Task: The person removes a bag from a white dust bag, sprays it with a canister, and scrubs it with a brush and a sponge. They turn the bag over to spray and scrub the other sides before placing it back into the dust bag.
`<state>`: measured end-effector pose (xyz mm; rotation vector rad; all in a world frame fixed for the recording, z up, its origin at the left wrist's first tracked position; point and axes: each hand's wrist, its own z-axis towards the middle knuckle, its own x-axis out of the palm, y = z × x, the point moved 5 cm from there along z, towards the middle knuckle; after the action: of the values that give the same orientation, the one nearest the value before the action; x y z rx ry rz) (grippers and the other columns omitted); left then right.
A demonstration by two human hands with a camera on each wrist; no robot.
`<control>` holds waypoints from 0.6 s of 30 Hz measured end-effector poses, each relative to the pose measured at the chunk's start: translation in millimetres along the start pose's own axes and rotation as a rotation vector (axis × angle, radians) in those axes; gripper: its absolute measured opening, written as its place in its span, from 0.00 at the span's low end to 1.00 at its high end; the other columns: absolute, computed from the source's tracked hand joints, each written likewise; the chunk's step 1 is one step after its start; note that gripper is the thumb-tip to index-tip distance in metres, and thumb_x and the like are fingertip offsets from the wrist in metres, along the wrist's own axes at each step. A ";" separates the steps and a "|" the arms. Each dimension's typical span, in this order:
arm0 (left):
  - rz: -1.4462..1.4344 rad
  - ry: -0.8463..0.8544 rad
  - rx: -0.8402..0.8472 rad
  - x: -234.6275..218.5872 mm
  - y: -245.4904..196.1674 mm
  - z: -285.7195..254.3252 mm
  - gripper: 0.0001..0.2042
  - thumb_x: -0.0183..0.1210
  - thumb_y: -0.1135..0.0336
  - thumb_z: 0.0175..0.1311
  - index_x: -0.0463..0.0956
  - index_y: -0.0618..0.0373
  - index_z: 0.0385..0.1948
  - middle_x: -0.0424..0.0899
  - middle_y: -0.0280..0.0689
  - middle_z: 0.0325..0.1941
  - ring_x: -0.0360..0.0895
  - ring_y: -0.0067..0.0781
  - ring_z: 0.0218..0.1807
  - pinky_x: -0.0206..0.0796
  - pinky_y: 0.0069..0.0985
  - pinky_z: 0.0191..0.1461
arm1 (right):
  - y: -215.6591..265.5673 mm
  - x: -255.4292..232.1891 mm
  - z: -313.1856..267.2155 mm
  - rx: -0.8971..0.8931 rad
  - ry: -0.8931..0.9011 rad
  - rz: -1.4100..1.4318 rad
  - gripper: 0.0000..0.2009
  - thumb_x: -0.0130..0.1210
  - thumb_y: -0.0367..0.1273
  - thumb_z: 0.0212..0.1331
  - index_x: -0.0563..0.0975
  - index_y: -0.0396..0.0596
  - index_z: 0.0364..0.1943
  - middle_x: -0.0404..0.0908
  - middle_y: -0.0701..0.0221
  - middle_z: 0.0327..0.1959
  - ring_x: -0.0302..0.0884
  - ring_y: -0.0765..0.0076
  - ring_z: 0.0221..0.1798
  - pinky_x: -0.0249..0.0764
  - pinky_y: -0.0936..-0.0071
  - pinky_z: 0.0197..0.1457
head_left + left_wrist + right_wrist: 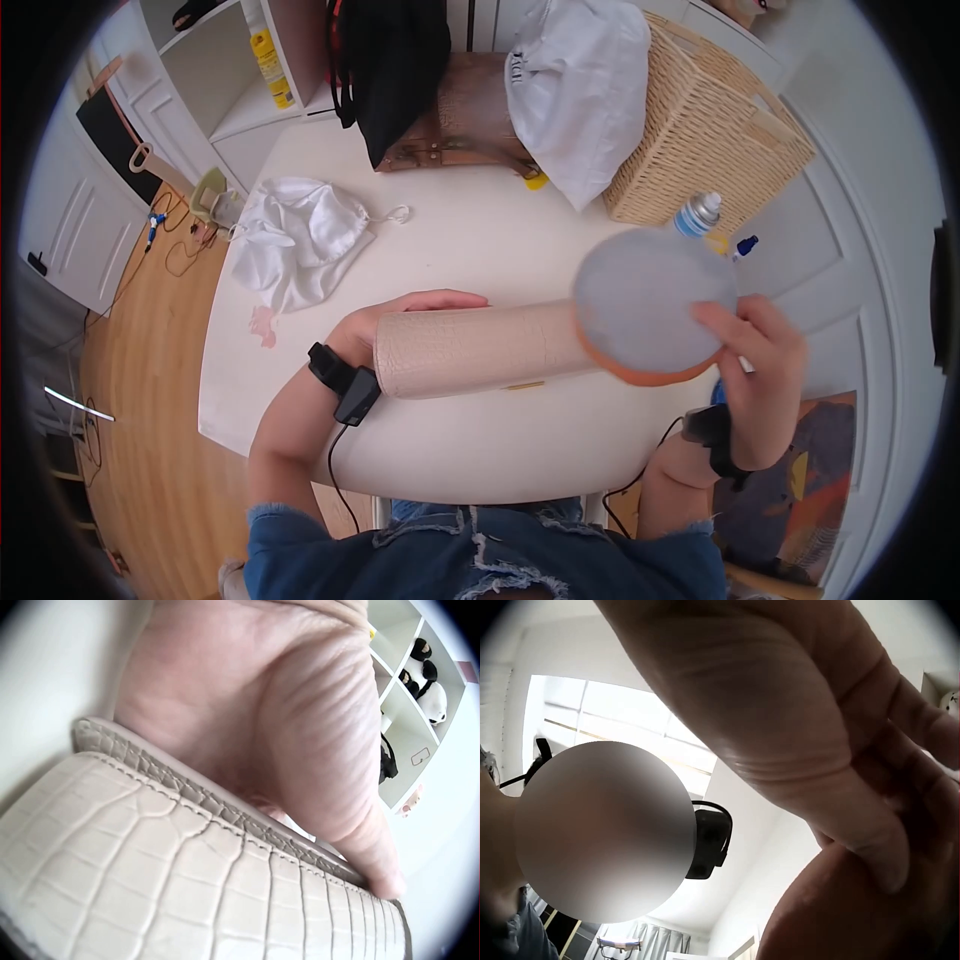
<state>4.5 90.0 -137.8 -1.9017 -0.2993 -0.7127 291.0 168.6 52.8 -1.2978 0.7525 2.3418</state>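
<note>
A beige crocodile-patterned leather bag [480, 348] lies lengthwise across the table in front of the person. Along its far side rests the left hand [410, 303], fingers extended. In the left wrist view the palm is close against the bag's stitched edge [217, 814], and the thumb tip [386, 885] touches that edge; the other fingers are hidden. Over the bag's right end, the right hand [765, 345] pinches a flat, round, grey-faced pad with an orange edge [645, 300]. Its thumb [885, 855] presses on that edge in the right wrist view.
A white drawstring cloth bag [300, 240] lies at the table's left. Behind stand a brown case [475, 110], a black bag [395, 70], another white cloth bag [585, 90] and a wicker basket [690, 130]. A blue-and-white spray can [697, 215] stands behind the pad.
</note>
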 end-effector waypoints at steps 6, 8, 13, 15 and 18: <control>-0.030 -0.096 0.065 -2.8 2.4 -8.3 0.27 0.57 0.70 0.63 0.62 0.61 0.64 0.71 0.39 0.63 0.70 0.28 0.63 0.63 0.24 0.65 | 62.1 35.5 5.2 -0.401 0.062 0.232 0.19 0.58 0.20 0.42 0.84 0.51 0.42 0.71 0.70 0.28 0.72 0.67 0.29 0.67 0.76 0.28; 0.045 -0.055 0.037 -5.9 0.5 -1.8 0.26 0.57 0.70 0.64 0.62 0.61 0.64 0.71 0.39 0.63 0.71 0.28 0.62 0.63 0.24 0.65 | 54.6 30.5 1.6 -0.407 0.122 0.227 0.19 0.60 0.22 0.44 0.83 0.52 0.44 0.71 0.71 0.29 0.73 0.67 0.30 0.68 0.76 0.29; 0.029 -0.061 0.018 0.0 -1.2 -1.5 0.26 0.55 0.72 0.64 0.62 0.62 0.64 0.71 0.39 0.63 0.71 0.26 0.62 0.64 0.24 0.65 | -15.4 -10.5 -8.8 -0.081 0.202 0.250 0.26 0.67 0.24 0.42 0.78 0.49 0.51 0.70 0.65 0.39 0.74 0.67 0.33 0.71 0.76 0.33; 0.069 -0.068 0.026 0.7 -2.6 -2.0 0.26 0.55 0.71 0.65 0.61 0.62 0.65 0.71 0.39 0.63 0.71 0.26 0.62 0.64 0.24 0.65 | -19.5 -14.3 -5.7 -0.117 0.225 0.297 0.27 0.69 0.25 0.40 0.77 0.47 0.52 0.69 0.65 0.41 0.74 0.67 0.33 0.71 0.76 0.34; 0.036 -0.047 0.041 1.3 -1.7 -2.2 0.26 0.55 0.71 0.65 0.61 0.62 0.65 0.71 0.39 0.63 0.71 0.27 0.62 0.64 0.24 0.65 | -11.2 -6.3 2.9 -0.097 0.217 0.367 0.29 0.71 0.27 0.39 0.75 0.46 0.52 0.68 0.63 0.44 0.74 0.66 0.37 0.72 0.74 0.38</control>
<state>3.9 88.6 -135.1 -1.8824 -0.3058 -0.6340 298.4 178.9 56.3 -1.5898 1.0319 2.5715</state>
